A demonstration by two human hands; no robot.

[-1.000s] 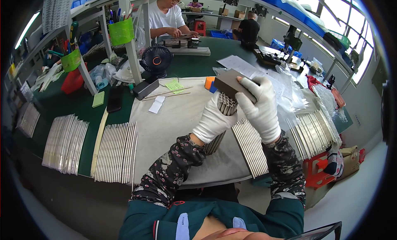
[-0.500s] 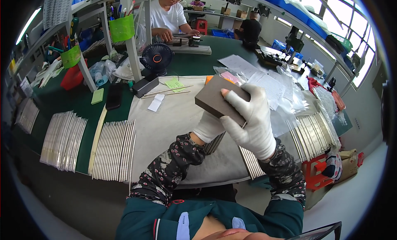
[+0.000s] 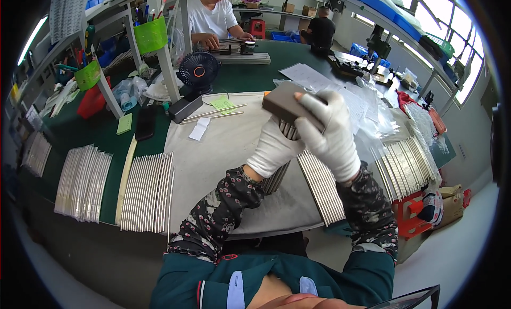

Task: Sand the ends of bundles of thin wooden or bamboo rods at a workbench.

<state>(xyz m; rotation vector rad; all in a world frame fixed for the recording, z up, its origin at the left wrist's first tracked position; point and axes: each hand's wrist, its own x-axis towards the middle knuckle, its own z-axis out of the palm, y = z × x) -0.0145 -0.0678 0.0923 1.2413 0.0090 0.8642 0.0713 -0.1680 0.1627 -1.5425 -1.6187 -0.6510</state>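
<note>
In my white-gloved right hand (image 3: 334,138) is a brown-grey rectangular block (image 3: 286,102), its fingers wrapped over the block's right end. Just beneath, my left hand (image 3: 270,152), gloved too, is closed around a bundle of thin metal rods (image 3: 289,129). The rod tips stick up out of the left fist right under the block; whether they touch it I cannot tell. The bundle's lower end shows below the left hand, over the grey cloth (image 3: 213,160). Beside the right wrist lies a row of silvery rods (image 3: 321,189).
More rod rows lie at left (image 3: 145,194), far left (image 3: 83,184) and right (image 3: 405,168). A small fan (image 3: 198,72), a black box (image 3: 185,108) and a phone (image 3: 145,122) stand behind. Plastic bags (image 3: 372,120) and papers cover the back right. A co-worker (image 3: 213,21) sits across the table.
The block and my right hand have shifted slightly right and up, and the block is tilted differently. The rod tips above my left fist have come into sight.
</note>
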